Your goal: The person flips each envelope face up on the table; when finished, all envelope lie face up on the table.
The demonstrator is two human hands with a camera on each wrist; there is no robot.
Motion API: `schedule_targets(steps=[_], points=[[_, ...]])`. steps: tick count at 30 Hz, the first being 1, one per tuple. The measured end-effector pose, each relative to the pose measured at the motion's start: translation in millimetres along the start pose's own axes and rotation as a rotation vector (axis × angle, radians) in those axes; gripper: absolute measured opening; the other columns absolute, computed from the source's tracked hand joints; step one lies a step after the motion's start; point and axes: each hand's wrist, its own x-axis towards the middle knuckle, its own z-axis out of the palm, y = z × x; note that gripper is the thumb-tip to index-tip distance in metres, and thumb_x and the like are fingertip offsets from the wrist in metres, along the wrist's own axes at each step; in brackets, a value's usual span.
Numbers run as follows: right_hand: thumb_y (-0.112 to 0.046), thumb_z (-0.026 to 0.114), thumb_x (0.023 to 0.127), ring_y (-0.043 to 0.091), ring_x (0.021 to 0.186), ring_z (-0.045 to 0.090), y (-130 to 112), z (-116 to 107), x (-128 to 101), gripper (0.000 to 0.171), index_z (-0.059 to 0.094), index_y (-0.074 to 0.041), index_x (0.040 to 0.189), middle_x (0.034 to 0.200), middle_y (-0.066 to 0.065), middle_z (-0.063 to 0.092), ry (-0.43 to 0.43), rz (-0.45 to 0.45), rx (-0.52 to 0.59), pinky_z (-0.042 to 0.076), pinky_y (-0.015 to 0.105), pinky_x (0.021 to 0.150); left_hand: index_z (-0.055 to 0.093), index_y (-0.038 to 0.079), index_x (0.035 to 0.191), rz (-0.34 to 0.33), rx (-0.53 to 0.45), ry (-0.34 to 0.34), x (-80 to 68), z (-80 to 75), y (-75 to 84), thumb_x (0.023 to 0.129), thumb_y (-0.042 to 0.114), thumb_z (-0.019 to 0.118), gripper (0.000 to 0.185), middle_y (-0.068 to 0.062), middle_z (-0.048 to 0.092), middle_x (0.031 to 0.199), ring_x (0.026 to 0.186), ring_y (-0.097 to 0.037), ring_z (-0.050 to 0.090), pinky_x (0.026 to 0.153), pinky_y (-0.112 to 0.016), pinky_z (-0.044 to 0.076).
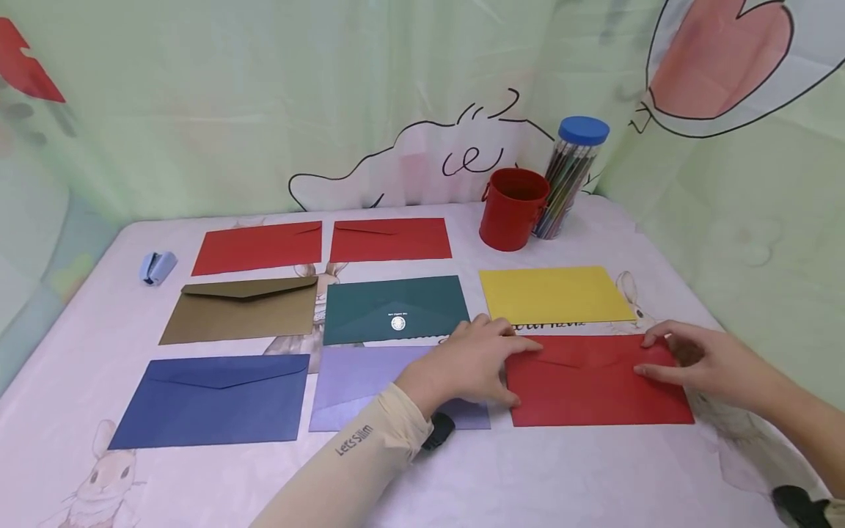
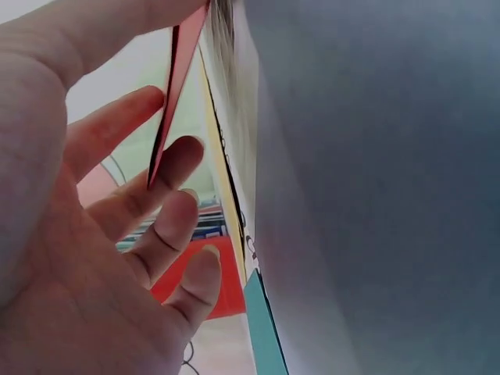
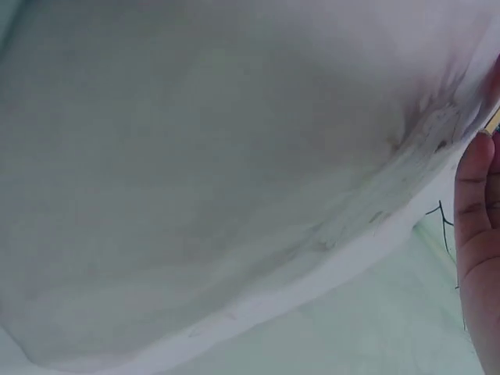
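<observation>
A red envelope (image 1: 601, 389) lies at the front right with its flap side up. My left hand (image 1: 465, 359) holds its left edge between thumb and index finger; the other fingers spread apart in the left wrist view, beside the envelope's thin edge (image 2: 178, 78). At the opposite side, my right hand (image 1: 700, 363) grips the right edge, thumb and index finger over the paper. Only part of the right hand (image 3: 478, 234) shows in the right wrist view. Beneath my left wrist, a lilac envelope (image 1: 359, 381) is partly covered. A yellow envelope (image 1: 554, 293) lies just behind the red one.
More envelopes lie in rows: blue (image 1: 221, 403), brown (image 1: 247, 315), dark green (image 1: 396, 304) and two red ones (image 1: 257, 248) at the back. A red bucket (image 1: 511, 213) and a blue-lidded jar of pencils (image 1: 568, 183) stand back right. A small blue stapler (image 1: 157, 268) sits far left.
</observation>
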Motion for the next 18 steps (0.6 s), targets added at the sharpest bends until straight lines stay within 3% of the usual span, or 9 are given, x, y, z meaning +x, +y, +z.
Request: schedule_targets(steps=[5,11,15,18], points=[[-0.025,0.088,0.078,0.012,0.07,0.053,1.7,2.8,5.9,0.044,0.064,-0.014,0.112,0.084,-0.001,0.057,-0.057,0.021,-0.049,0.048,0.024,0.057,0.051,0.04,0.147,-0.038,0.048,-0.023,-1.0,-0.2,1.7,0.081,0.049,0.081,0.073,0.006,0.05,0.133,0.117,-0.011,0.042,0.09,-0.029,0.035],[-0.031,0.094,0.069,0.021,0.085,0.056,0.0,5.0,13.0,0.049,0.072,-0.016,0.11,0.104,0.008,0.058,0.01,-0.084,-0.201,0.051,0.024,0.058,0.032,0.049,0.155,-0.1,0.101,0.0,-1.5,-0.1,5.4,0.078,0.052,0.083,0.092,0.001,0.031,0.153,0.135,-0.019,0.029,0.099,-0.036,0.03],[-0.031,0.094,0.07,0.024,0.091,0.057,-3.4,-0.2,17.9,0.055,0.071,-0.012,0.116,0.113,0.014,0.057,-0.02,-0.048,-0.147,0.052,0.024,0.058,0.033,0.045,0.155,-0.05,0.075,0.0,0.1,-3.6,7.7,0.081,0.052,0.08,0.089,0.005,0.034,0.152,0.133,-0.018,0.031,0.1,-0.036,0.03],[-0.032,0.091,0.074,0.03,0.096,0.059,-6.8,-4.9,41.1,0.062,0.068,-0.006,0.124,0.122,0.02,0.054,-0.077,-0.036,-0.106,0.054,0.03,0.064,0.033,0.041,0.156,-0.046,0.035,-0.024,3.9,-10.7,0.1,0.085,0.054,0.075,0.083,0.009,0.037,0.15,0.133,-0.015,0.032,0.1,-0.035,0.03]])
